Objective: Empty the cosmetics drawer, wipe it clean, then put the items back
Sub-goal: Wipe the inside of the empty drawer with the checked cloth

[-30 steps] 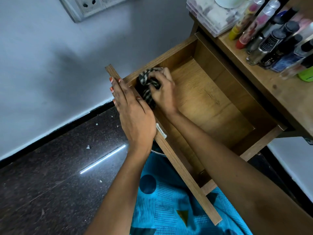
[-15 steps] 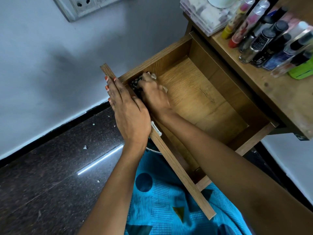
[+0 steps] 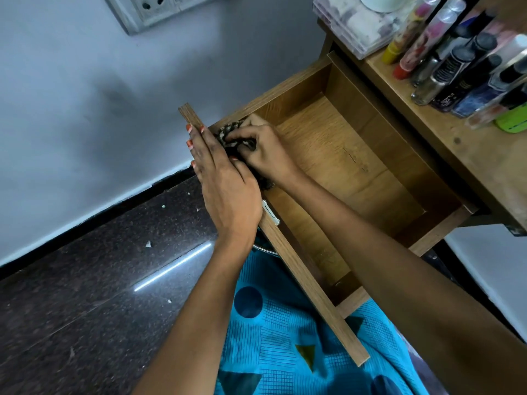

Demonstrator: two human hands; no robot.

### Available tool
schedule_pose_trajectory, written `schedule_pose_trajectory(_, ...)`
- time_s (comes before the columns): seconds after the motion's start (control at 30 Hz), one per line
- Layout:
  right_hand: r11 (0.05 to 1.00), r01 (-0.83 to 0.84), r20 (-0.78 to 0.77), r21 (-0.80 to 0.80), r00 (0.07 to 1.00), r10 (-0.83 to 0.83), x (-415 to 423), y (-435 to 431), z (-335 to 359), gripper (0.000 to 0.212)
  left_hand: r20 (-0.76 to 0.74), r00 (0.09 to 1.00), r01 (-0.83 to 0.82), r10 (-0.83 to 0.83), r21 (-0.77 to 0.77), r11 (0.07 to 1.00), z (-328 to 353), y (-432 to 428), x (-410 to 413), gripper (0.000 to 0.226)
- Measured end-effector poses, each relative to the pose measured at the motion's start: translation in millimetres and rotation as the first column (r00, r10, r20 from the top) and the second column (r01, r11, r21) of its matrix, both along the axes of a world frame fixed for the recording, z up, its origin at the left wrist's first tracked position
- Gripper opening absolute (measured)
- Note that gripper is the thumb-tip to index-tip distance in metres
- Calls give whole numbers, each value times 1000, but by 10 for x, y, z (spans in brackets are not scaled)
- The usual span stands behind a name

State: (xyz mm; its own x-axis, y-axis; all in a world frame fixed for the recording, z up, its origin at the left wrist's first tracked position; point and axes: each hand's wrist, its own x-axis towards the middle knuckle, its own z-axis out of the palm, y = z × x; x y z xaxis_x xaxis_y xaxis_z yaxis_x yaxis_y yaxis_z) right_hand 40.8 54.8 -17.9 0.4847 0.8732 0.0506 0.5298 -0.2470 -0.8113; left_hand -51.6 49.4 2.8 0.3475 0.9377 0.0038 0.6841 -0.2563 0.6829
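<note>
Wiping out a wooden drawer (image 3: 356, 166), a person works with both hands at its front left corner. At far left, a wall socket plate (image 3: 159, 10) sits high on the grey wall, above a dark speckled floor (image 3: 85, 295) dotted with small pale flecks and a bright streak of reflected light. The left hand (image 3: 225, 192) lies flat along the top edge of the drawer front (image 3: 299, 269), its fingers (image 3: 196, 141) straight and together, orange-painted nails showing, gripping nothing but pressing on the wood. Just beside it, inside the drawer, the right hand (image 3: 265, 152) is closed around a bunched black-and-white patterned cloth (image 3: 231, 135), which is pushed into the corner where the front meets the left side wall. The rest of the drawer floor is bare wood with a faint dark scratch near its middle. A small metal fitting (image 3: 271, 213) shows on the inner face of the drawer front, next to the left wrist. Below the arms, blue patterned clothing (image 3: 285, 337) covers the person's lap. To the right, the wooden worktop (image 3: 470, 155) above the drawer carries a clear plastic box (image 3: 350, 24) and a crowded row of cosmetic bottles and tubes (image 3: 456, 67), with a green item (image 3: 513, 121) at the frame's edge.
</note>
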Motion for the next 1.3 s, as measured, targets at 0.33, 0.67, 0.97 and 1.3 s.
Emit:
schedule_pose_trajectory(0.33,936,-298,170,-189,928,331,76,-395,95,32,-4,1000,13,-13,12,1000,-13,-4,-17,58)
schedule_pose_trajectory(0.67,955,-244,283,-171,916,285,75,-89,-3,31,4,1000,9,-10,13,1000,-22,-2,0,58)
schedule_pose_trajectory(0.97,896,-415,135,-155,890,436,156,-323,35,33,19,1000,14,-14,17,1000,-13,-3,-9,57)
schedule_pose_trajectory(1.3,892,-375,-41,-252,925,377,61,-1056,62,42,14,1000,7,-7,35,999,-46,0,-3,56)
